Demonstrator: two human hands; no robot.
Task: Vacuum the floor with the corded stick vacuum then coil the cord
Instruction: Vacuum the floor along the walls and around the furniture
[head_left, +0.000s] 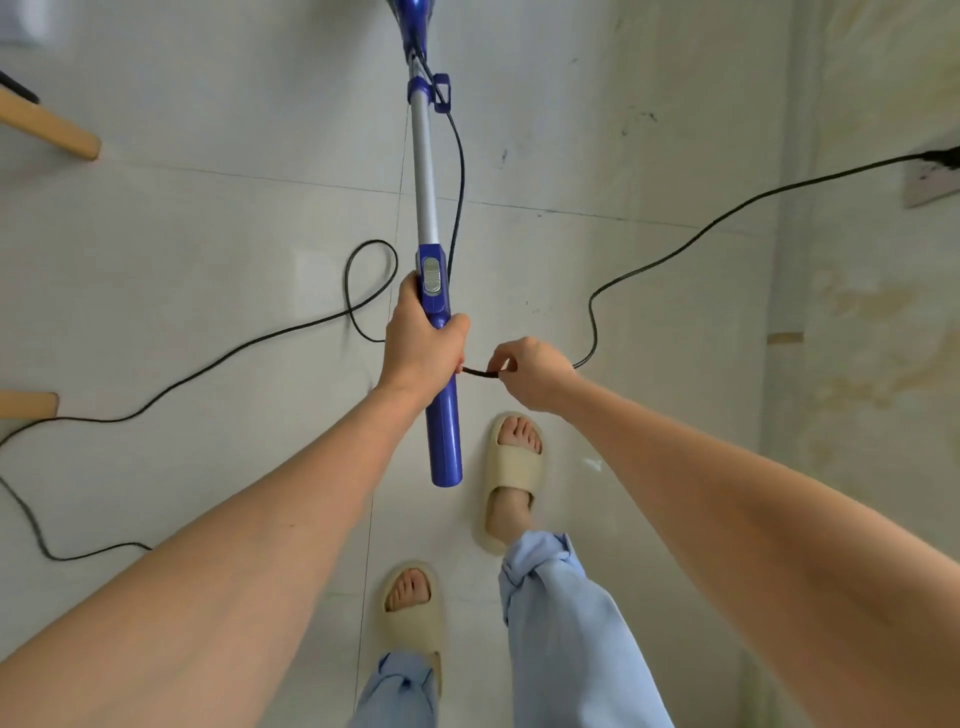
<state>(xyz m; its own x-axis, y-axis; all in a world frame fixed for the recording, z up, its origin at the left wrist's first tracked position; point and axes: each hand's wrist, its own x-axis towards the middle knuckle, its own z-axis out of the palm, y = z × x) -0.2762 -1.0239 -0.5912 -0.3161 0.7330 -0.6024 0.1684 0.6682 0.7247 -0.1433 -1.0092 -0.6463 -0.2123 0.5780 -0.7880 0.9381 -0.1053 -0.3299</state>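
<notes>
Gripping hand, left (422, 345): clenched round blue plastic stick-vacuum handle (444, 415).
Right hand (532, 375): pinching thin black power cord (727, 213) beside left hand.

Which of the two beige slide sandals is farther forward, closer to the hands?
The beige slide sandal just below the right hand, beside the blue vacuum handle's end. The other sandal sits lower in frame, nearer the body.

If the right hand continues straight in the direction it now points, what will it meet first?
The right hand, pinching the cord, points toward the left hand on the vacuum handle. It would probably meet that hand first, though depth is unclear.
</notes>
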